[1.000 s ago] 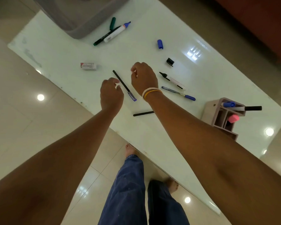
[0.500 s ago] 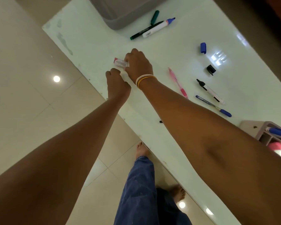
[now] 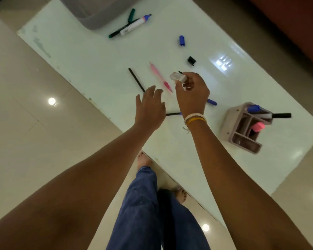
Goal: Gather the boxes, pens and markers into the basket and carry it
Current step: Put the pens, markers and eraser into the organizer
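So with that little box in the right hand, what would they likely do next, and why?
Probably carry the small box to the grey basket at the far end of the table and drop it in. The right hand pinches it above the table, while the left hand hovers open, free for the black pen nearby.

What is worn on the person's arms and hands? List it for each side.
Left hand: nothing worn; the forearm is bare, with no sleeve, ring or band in view. Right hand: two bands at the wrist, a whitish one with a loose end hanging down and a yellow-orange one beside it; the forearm is also sleeveless.
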### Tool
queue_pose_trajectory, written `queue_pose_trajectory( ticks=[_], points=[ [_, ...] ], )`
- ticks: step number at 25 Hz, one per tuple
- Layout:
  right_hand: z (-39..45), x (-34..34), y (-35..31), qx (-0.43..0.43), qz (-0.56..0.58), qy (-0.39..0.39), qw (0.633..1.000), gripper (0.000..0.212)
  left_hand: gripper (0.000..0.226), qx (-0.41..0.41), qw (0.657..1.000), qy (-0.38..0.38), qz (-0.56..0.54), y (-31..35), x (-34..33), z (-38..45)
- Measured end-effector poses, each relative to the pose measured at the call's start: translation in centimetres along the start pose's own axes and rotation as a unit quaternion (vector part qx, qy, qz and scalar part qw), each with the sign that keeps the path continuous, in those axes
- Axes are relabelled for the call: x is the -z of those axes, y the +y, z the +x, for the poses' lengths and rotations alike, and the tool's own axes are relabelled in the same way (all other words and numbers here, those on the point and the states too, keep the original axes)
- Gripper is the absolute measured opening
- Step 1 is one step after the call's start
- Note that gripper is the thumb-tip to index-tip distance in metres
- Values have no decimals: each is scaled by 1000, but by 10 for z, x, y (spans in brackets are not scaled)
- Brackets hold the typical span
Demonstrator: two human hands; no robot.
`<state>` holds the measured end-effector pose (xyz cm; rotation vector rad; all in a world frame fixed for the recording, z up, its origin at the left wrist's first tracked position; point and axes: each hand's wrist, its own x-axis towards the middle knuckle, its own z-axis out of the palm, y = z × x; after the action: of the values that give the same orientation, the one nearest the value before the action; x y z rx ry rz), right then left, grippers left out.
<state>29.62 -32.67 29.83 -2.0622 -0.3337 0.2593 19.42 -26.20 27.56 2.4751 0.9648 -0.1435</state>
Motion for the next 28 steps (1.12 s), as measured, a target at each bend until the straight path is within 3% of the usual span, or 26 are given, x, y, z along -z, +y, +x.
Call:
queue_pose_trajectory(
  ticks=[3,5,8,11,14,17,21,25,28],
  points=[
    [-27,76,21,-31,31,73,996,17,41,-64,997,-33,-10,58,-26,-34],
    [-46,124,36,-41,46,119,991,15,42,-100,990,-49,-81,94,-44,-56],
    [-69,182,60,-28,32,186,982,20,49,-58,955,-114,-268,140,-67,-77],
    [-76,224,87,-30,35,232,972,16,53,3,933,-138,-334,174,-84,-79],
    [-67,245,108,-47,-2,189,981,12,55,24,939,-165,-299,181,-98,-73],
    [-48,251,119,-57,-83,82,992,10,48,28,940,-195,-278,177,-109,-74],
    [-28,245,121,-66,-220,-36,973,25,42,23,938,-185,-291,178,-111,-76],
    [-20,244,115,-91,-219,-55,970,33,47,8,941,-211,-266,173,-105,-74],
    [-23,238,109,-95,-204,-17,974,24,50,16,941,-222,-254,164,-99,-71]
  ],
)
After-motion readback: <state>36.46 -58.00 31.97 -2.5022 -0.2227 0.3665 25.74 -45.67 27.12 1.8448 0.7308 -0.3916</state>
